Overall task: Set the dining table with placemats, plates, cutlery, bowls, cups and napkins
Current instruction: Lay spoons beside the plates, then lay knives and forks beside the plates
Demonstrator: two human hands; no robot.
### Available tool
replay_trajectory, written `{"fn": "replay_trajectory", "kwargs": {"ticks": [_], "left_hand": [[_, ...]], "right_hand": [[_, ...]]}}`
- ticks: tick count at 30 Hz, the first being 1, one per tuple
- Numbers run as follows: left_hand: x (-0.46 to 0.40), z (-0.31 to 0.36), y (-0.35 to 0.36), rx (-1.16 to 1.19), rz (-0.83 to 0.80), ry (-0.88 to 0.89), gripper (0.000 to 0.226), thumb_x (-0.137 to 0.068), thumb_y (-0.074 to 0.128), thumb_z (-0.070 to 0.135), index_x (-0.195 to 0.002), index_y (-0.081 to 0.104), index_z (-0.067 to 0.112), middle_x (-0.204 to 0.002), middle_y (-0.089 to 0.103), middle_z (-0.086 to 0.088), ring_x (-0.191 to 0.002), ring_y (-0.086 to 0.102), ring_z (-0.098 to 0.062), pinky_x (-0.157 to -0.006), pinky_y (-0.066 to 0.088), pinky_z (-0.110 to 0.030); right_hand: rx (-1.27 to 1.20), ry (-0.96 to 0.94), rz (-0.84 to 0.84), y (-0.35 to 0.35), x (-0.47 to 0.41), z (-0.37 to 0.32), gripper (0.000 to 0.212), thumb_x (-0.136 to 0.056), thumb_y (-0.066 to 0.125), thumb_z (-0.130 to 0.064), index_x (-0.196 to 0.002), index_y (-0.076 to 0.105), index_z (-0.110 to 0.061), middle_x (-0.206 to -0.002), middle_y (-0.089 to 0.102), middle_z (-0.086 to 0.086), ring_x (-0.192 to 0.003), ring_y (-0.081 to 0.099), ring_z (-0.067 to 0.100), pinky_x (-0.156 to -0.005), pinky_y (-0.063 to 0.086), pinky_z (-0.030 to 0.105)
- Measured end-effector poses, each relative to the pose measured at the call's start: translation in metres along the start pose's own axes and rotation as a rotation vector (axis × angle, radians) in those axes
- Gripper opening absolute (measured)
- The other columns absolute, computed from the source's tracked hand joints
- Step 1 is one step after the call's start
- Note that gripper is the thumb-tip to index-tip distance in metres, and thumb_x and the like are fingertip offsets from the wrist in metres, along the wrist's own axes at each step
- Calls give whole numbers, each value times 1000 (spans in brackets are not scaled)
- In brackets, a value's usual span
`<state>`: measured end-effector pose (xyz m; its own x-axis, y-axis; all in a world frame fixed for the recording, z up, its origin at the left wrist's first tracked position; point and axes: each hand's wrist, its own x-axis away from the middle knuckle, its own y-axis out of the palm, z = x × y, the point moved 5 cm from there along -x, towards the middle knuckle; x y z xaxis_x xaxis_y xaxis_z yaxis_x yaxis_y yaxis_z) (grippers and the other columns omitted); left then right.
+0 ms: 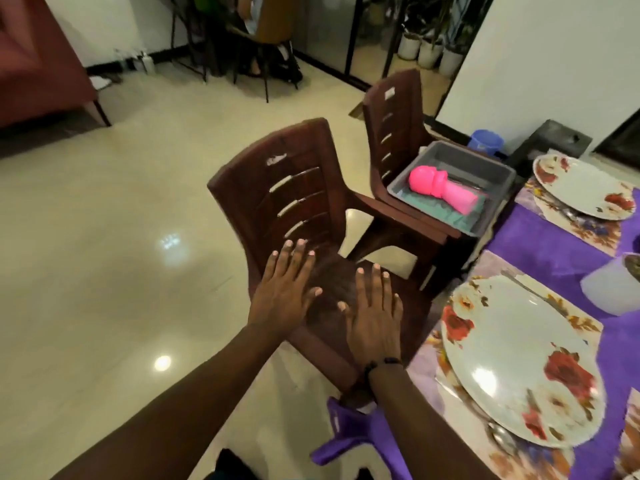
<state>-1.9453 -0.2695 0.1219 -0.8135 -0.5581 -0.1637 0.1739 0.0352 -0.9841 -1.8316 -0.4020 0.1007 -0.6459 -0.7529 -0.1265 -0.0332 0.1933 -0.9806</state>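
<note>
1. While both hands hover flat over the seat of the near chair (311,209), neither holds anything: the left hand (282,292) and the right hand (375,313) have their fingers straight and spread apart, palms down.

2. What the next move likely turns on: the remaining supplies sit in a grey tub (453,188) on the far chair (391,123), ahead and to the right of the hands. A pink cup stack (441,187) lies on its side there on a green cloth (446,211), its long axis running from upper left to lower right. The right hand is nearer to it, so I judge a reach with that hand most natural.

3. On the table (540,244), covered in purple cloth, two floral plates rest on patterned placemats: the near plate (516,358) just right of the right wrist, the far plate (581,185) beyond it. Cutlery shows under the near plate's lower edge. A white container (613,285) stands between the two settings.

4. Around it lies a glossy pale floor (121,254), with a red sofa (41,64) at the far left and potted plants (429,46) by the glass doors.
</note>
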Motion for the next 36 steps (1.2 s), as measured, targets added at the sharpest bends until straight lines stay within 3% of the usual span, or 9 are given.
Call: {"fn": "replay_trajectory", "kwargs": {"ticks": [9,13,18,25,29,33,36], "left_hand": [[-36,-188,-35,-71,108,4,62,-100,29,45,-152,33,11,-161,23,-13,-150,16,-31,-120,20,-48],[-83,-240,-43,-68,174,49,59,-102,30,41,-154,28,14,-162,21,-12,-151,14,-30,-121,18,-47],[-163,-302,-46,-34,175,31,61,-103,41,40,-156,22,17,-163,16,-13,-151,12,-31,-122,14,-46],[-282,-377,-55,-77,122,152,61,-104,36,41,-157,17,17,-164,9,-11,-152,6,-31,-123,9,-45],[-336,-408,-43,-30,117,128,62,-102,42,40,-155,23,13,-162,17,-14,-150,14,-33,-121,15,-46],[-391,-430,-10,-13,93,219,61,-100,48,38,-153,31,12,-160,25,-16,-147,24,-36,-118,24,-48],[-438,-455,20,-1,56,293,61,-97,55,36,-151,37,13,-158,30,-17,-145,29,-38,-117,28,-50]], "right_hand": [[-216,20,44,12,-60,-185,61,-98,20,-50,-152,21,-23,-160,20,6,-145,21,27,-109,28,54],[-233,37,166,0,-129,-230,57,-100,23,-47,-151,27,-21,-158,24,6,-143,25,26,-106,31,52],[-265,128,269,3,-234,-263,59,-99,32,-50,-151,29,-22,-159,21,6,-143,24,28,-105,28,52],[-166,284,226,13,-367,-283,59,-98,41,-46,-149,31,-19,-158,19,13,-142,21,34,-103,30,55],[-103,311,219,19,-417,-293,60,-97,46,-44,-150,29,-20,-159,18,12,-143,21,34,-104,30,53],[-69,399,144,41,-467,-296,65,-98,46,-42,-153,20,-20,-161,9,12,-146,13,35,-112,20,53],[-5,467,119,64,-499,-299,65,-97,49,-40,-152,22,-19,-161,10,13,-146,14,35,-108,24,51]]}}
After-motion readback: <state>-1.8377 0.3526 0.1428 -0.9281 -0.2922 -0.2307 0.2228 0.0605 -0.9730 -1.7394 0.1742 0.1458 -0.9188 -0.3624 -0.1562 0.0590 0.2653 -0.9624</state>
